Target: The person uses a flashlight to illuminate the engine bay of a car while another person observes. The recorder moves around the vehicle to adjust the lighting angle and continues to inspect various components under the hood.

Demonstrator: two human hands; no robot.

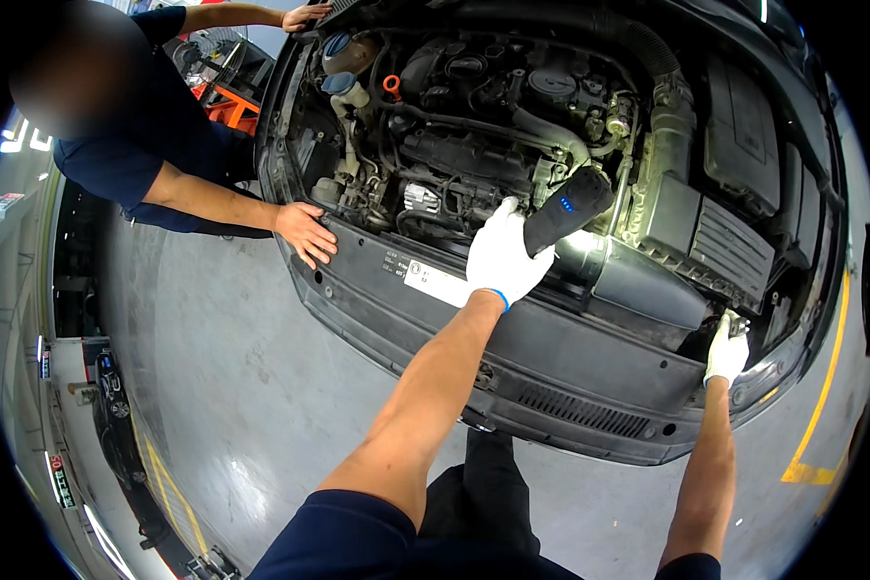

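My left hand (508,253), in a white glove with a blue cuff edge, is closed round a black work light (567,208) with a row of small blue lamps. Its glow falls on the engine bay near the black air intake duct (651,291). Over at the right front corner of the bay, my right hand (728,354), also white-gloved, is closed with its fingertips at a small dark and silvery part (738,326). What that part is, and whether it is attached, I cannot make out. The black air filter box (710,232) lies just beyond this hand.
A co-worker in dark blue stands at the left, one bare hand (306,234) flat on the front panel (435,311) and another (306,16) at the bay's far left edge. The engine (474,155) fills the middle. Orange equipment (230,108) stands behind the co-worker.
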